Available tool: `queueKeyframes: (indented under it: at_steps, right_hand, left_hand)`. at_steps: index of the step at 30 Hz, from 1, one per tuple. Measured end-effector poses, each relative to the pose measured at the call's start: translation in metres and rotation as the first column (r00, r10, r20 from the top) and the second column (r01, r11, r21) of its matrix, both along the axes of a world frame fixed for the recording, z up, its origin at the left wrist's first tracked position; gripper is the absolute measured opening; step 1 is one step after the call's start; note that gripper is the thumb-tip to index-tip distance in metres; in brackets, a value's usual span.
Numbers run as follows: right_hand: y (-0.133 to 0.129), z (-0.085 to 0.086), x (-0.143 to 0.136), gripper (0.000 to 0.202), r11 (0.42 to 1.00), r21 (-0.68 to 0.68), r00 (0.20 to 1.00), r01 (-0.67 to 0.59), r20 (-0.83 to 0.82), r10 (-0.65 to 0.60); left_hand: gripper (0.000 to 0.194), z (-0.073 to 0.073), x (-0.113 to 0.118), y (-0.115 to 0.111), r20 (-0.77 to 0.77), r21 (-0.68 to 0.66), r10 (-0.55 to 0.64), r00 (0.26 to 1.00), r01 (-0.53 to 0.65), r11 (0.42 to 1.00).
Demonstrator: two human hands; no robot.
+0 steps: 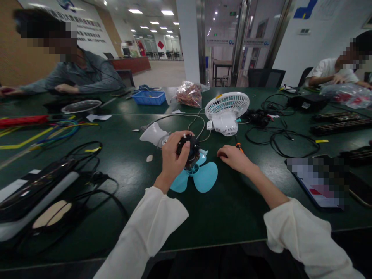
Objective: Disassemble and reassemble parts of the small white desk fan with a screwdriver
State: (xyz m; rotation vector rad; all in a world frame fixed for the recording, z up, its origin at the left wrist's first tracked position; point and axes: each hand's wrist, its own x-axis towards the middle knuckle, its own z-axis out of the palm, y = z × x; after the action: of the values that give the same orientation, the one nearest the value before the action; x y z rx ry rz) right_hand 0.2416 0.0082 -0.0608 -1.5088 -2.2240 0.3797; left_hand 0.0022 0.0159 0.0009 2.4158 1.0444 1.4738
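My left hand [173,153] is wrapped round the black motor [190,149] of a small fan, above the table. Right below the motor, a blue fan blade [205,177] with rounded petals is partly covered by the motor and my hand. To the right, my right hand [235,158] rests low with its fingers curled in; what they hold, if anything, is hidden. Just behind it shows the orange and black handle of a tool [239,147]. The white fan housing with its grille [226,112] lies beyond my hands. Left of the motor is a white flared base [154,135].
A blue basket [149,97] and a clear bag of reddish parts [189,94] stand at the back. Cables [279,141] and a phone [318,184] lie on the right. More cables and a power strip [37,186] lie left. Other people sit across the table [116,232].
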Motion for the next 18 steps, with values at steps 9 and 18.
queueKeyframes:
  at_steps: [9, 18]
  right_hand:
    - [-0.001, 0.006, -0.010, 0.010, 0.999, -0.016, 0.755, -0.034, -0.656, 0.015]
    - [-0.015, 0.030, -0.023, 0.024, 0.984, -0.060, 0.355, -0.167, -0.935, 0.004]
  left_hand:
    - [0.031, 0.000, 0.001, 0.000, 0.008, 0.023, -0.011, 1.000, 0.011, 1.000]
    - [0.030, -0.001, 0.000, 0.000, 0.012, 0.019, -0.009, 1.000, 0.009, 1.000]
